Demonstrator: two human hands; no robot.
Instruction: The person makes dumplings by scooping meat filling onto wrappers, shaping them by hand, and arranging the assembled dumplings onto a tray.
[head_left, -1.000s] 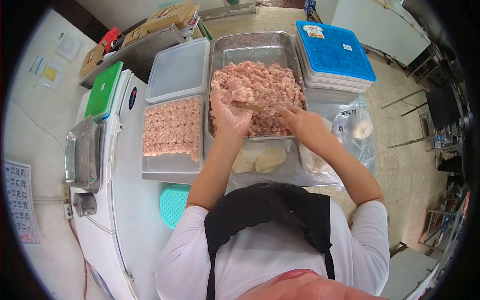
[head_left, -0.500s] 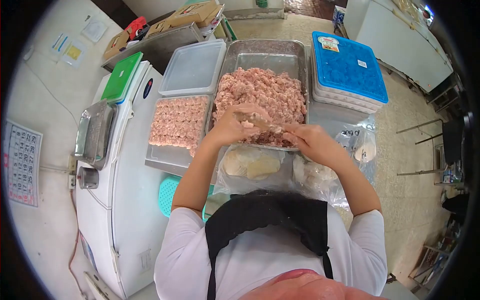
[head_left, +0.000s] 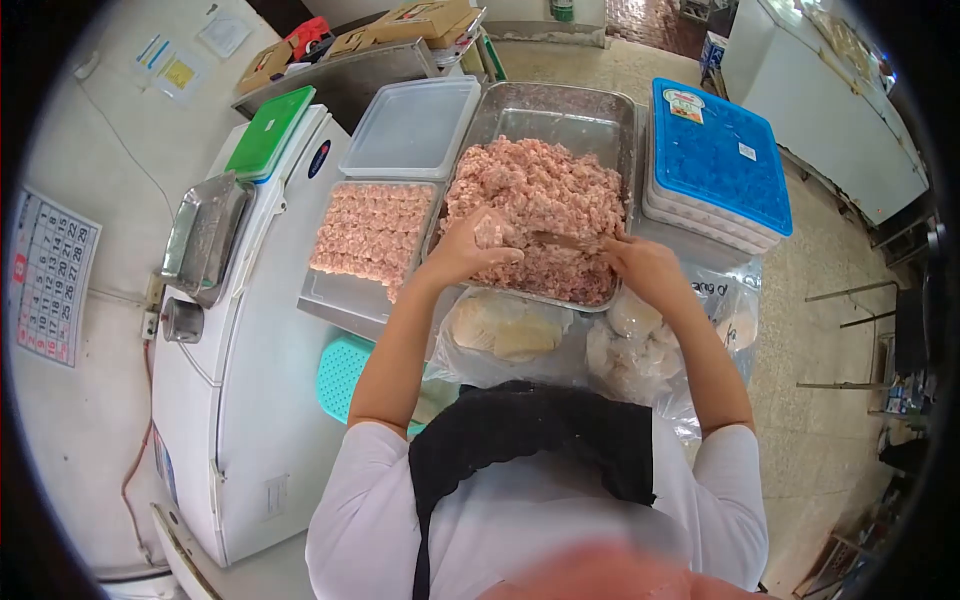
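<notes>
My right hand [head_left: 640,265] grips the end of a narrow, flat spatula [head_left: 565,241] smeared with meat. Its blade points left and lies low over the minced meat [head_left: 545,185], which is heaped in a deep metal tray [head_left: 545,97]. My left hand [head_left: 478,247] is curled at the tray's left side, beside the blade tip. Whatever lies in its palm I cannot make out. Left of the tray, rows of small meat-filled dumplings [head_left: 370,232] fill part of a flat tray [head_left: 345,293]. Plastic bags of pale, round wrappers [head_left: 510,328] lie in front.
A blue-lidded stack of boxes [head_left: 718,150] stands right of the meat. Behind the dumplings is an empty-looking translucent container [head_left: 412,125]. A white freezer [head_left: 270,380] at left carries a green lid [head_left: 270,135] and a metal pan [head_left: 207,240]. A turquoise basket [head_left: 343,378] sits below.
The spatula has moved from over my left palm down to the meat. My hands have drawn further apart, and the head view has shifted slightly.
</notes>
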